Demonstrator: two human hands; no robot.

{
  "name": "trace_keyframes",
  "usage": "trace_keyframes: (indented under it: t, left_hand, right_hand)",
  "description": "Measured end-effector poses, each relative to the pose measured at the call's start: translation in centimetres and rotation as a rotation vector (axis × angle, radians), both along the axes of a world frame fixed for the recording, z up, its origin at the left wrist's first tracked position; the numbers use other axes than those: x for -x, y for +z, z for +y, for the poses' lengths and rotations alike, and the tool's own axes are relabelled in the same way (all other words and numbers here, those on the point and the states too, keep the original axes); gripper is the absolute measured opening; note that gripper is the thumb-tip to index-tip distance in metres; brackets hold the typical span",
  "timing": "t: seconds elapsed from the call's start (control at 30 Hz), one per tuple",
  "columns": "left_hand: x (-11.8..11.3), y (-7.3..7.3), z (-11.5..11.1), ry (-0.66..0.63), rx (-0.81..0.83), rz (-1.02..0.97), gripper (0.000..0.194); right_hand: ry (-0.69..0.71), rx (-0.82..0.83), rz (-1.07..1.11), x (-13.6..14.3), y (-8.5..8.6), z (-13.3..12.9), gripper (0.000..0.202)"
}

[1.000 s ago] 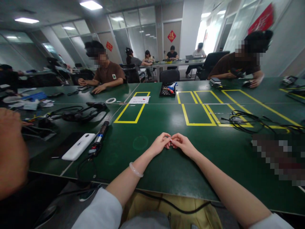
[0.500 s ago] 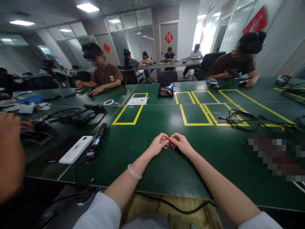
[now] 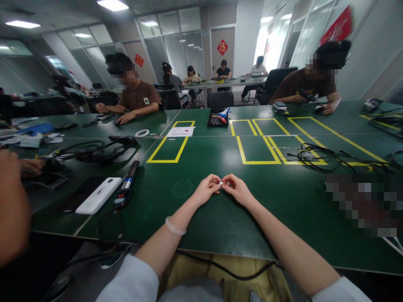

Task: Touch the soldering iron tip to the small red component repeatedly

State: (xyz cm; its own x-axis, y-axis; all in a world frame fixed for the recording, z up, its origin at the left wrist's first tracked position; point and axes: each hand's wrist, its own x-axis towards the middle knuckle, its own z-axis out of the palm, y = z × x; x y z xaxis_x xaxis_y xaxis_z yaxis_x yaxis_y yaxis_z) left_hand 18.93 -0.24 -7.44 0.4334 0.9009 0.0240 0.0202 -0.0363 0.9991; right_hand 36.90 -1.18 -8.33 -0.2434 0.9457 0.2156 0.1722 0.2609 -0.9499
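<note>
Both hands meet above the green table (image 3: pixel 201 218), near its front edge. My left hand (image 3: pixel 208 188) pinches one side of a tiny object (image 3: pixel 221 183) that looks white with a dark edge. From the other side, my right hand (image 3: pixel 233 187) pinches the same object. Its shape is too small to make out, and the fingertips cover part of it. A pale bangle (image 3: pixel 175 226) circles my left wrist.
A white power bank (image 3: pixel 98 196) and a dark cabled device (image 3: pixel 127 184) lie to the left, beside another person's arm (image 3: pixel 12 205). A black tray (image 3: pixel 218 122) stands ahead. Black cables (image 3: pixel 315 156) lie at right. Two people sit across.
The small object between my fingertips showed red before and now shows white. My hands have stayed almost in place. The whole view has shifted slightly.
</note>
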Motion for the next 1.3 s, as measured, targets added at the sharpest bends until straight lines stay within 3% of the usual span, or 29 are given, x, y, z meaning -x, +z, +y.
trace_keyframes:
  t: [0.53, 0.7, 0.8, 0.9, 0.97, 1.07, 1.17, 1.23, 1.3]
  left_hand:
    - [0.0, 0.5, -0.2, 0.020, 0.046, 0.028, 0.039]
    - [0.1, 0.8, -0.2, 0.021, 0.040, 0.087, 0.042]
    - [1.4, 1.6, -0.5, 0.000, 0.046, 0.204, 0.045]
    - [4.4, 2.9, -1.3, -0.036, -0.032, 0.387, 0.043]
    - [7.4, 3.7, -2.0, 0.018, -0.145, 0.528, 0.042]
    - [13.0, 4.6, -3.0, 0.224, -0.358, 0.812, 0.043]
    - [18.9, 4.9, -4.0, 0.514, -0.528, 1.150, 0.045]
    - [22.3, 4.9, -4.8, 0.707, -0.542, 1.334, 0.049]
    - [25.0, 4.7, -5.7, 0.825, -0.456, 1.457, 0.054]
  right_hand:
    - [-0.025, -0.028, -0.070, 0.0, 0.1, -0.1, 0.023]
    - [-0.019, 0.002, -0.053, -0.1, 0.1, -0.1, 0.023]
    - [-0.016, -0.005, -0.049, -0.2, 0.3, -0.2, 0.024]
    - [-0.017, 0.006, -0.046, -0.2, 0.5, -0.3, 0.025]
    - [-0.018, 0.013, -0.045, -0.3, 0.6, -0.3, 0.026]
    - [-0.014, 0.020, -0.047, -0.3, 0.7, -0.4, 0.025]
    - [-0.011, 0.022, -0.055, -0.3, 0.7, -0.5, 0.024]
    - [-0.007, 0.025, -0.058, -0.3, 0.7, -0.6, 0.025]
    - [-0.001, 0.025, -0.061, -0.3, 0.7, -0.6, 0.025]
